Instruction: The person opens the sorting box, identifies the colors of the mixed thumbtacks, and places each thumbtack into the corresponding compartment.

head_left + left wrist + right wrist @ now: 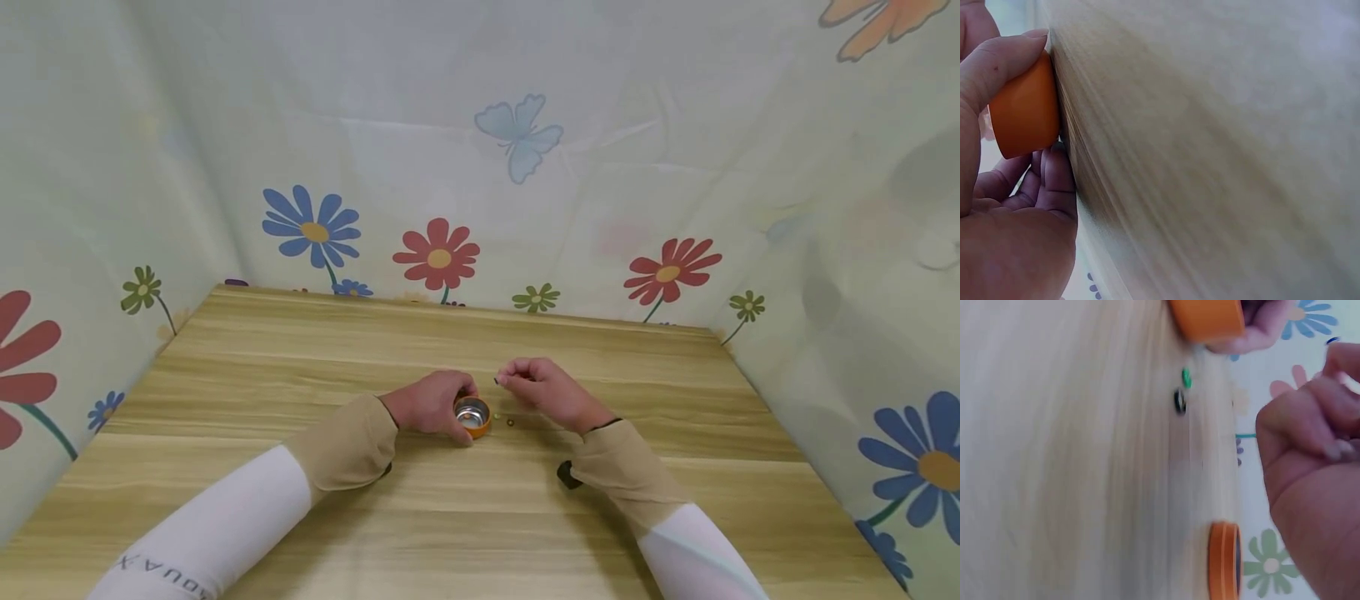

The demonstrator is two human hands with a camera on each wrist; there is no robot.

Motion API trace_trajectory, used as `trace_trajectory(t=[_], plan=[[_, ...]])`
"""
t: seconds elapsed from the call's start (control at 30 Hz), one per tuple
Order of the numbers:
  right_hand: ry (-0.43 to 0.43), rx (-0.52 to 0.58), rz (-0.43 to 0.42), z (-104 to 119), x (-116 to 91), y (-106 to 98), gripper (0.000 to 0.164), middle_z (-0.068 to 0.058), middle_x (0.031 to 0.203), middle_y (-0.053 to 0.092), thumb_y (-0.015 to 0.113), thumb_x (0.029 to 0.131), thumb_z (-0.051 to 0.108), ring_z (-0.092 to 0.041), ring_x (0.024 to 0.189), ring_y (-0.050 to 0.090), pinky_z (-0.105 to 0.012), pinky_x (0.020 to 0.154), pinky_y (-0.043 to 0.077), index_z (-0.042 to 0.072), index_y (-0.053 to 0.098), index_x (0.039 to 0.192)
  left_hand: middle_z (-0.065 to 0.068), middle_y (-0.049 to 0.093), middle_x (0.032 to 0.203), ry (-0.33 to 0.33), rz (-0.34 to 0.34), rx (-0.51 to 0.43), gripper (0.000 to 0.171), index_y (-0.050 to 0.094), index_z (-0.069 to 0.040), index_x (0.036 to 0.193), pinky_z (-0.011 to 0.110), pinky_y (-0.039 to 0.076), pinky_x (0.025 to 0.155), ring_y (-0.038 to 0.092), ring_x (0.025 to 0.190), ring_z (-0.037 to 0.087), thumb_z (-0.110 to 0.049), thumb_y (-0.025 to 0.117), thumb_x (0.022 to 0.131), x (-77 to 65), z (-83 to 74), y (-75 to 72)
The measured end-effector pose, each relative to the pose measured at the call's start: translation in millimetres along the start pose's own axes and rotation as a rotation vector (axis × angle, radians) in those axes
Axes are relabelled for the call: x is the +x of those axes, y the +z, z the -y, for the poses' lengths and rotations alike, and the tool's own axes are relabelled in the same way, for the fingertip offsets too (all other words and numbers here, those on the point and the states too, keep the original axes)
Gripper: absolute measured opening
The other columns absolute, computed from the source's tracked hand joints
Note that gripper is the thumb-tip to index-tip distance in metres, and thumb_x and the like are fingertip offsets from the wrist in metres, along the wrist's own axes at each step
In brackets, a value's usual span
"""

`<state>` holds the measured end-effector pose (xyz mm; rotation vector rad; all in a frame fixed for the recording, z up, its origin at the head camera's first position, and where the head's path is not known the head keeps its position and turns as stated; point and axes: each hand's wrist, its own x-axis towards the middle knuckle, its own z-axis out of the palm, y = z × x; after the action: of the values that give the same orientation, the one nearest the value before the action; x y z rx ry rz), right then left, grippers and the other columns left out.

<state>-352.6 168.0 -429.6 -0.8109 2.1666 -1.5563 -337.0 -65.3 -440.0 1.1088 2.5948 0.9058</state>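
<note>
A small round orange tin (pixel 481 432) with a shiny metal inside stands on the wooden table. My left hand (pixel 433 404) grips it, thumb on the near side and fingers round the far side; its orange wall (pixel 1025 112) shows in the left wrist view. A tiny reddish bit lies inside the tin. Just to the right and above it, my right hand (pixel 551 396) pinches a tiny piece that looks blue (pixel 1333 340) in the right wrist view. Between the hands lie a small green bead (pixel 1186 378) and a dark ring-like bead (pixel 1179 401).
An orange ridged lid-like ring (pixel 1217 559) sits on the table, mostly hidden behind the right hand in the head view. The wooden table (pixel 450 525) ends at the back against a flower-printed curtain (pixel 360 125), which also hangs at both sides.
</note>
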Motion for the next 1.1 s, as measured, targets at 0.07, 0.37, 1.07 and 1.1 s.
trace_trajectory(t=[0.07, 0.37, 1.07, 1.1], plan=[[-0.007, 0.208, 0.025, 1.1, -2.0, 2.8, 0.03, -0.001, 0.06, 0.031, 0.053, 0.099, 0.02, -0.013, 0.049, 0.027, -0.025, 0.046, 0.026, -0.01, 0.052, 0.101, 0.0, 0.057, 0.089, 0.003, -0.003, -0.002, 0.049, 0.055, -0.007, 0.096, 0.025, 0.044, 0.07, 0.054, 0.079, 0.013, -0.023, 0.088, 0.063, -0.3, -0.4, 0.2], [-0.16, 0.757, 0.262, 14.1, -6.2, 17.8, 0.019, 0.0, 0.067, 0.026, 0.037, 0.103, 0.009, -0.012, 0.053, 0.021, -0.028, 0.053, 0.02, 0.002, 0.047, 0.087, 0.001, 0.058, 0.088, -0.013, 0.005, -0.011, 0.049, 0.055, -0.006, 0.095, 0.024, 0.044, 0.069, 0.055, 0.078, 0.014, -0.022, 0.088, 0.062, -2.0, -4.6, -1.8], [-0.43, 0.933, 0.54, 60.7, -15.3, 53.2, 0.015, 0.001, 0.075, 0.024, 0.043, 0.101, 0.019, -0.012, 0.059, 0.023, -0.027, 0.058, 0.022, 0.01, 0.046, 0.09, 0.004, 0.059, 0.091, -0.051, 0.023, -0.023, 0.053, 0.055, -0.003, 0.099, 0.025, 0.044, 0.067, 0.054, 0.079, 0.015, -0.024, 0.088, 0.063, -1.7, -4.1, -0.1], [-0.437, 0.93, 0.541, 62.0, -15.8, 53.6, 0.015, 0.001, 0.075, 0.024, 0.043, 0.101, 0.019, -0.012, 0.059, 0.022, -0.026, 0.058, 0.022, 0.01, 0.046, 0.09, 0.004, 0.059, 0.09, -0.046, 0.02, -0.022, 0.052, 0.055, -0.003, 0.099, 0.024, 0.044, 0.067, 0.054, 0.078, 0.015, -0.023, 0.088, 0.063, -1.3, -3.9, 0.0]])
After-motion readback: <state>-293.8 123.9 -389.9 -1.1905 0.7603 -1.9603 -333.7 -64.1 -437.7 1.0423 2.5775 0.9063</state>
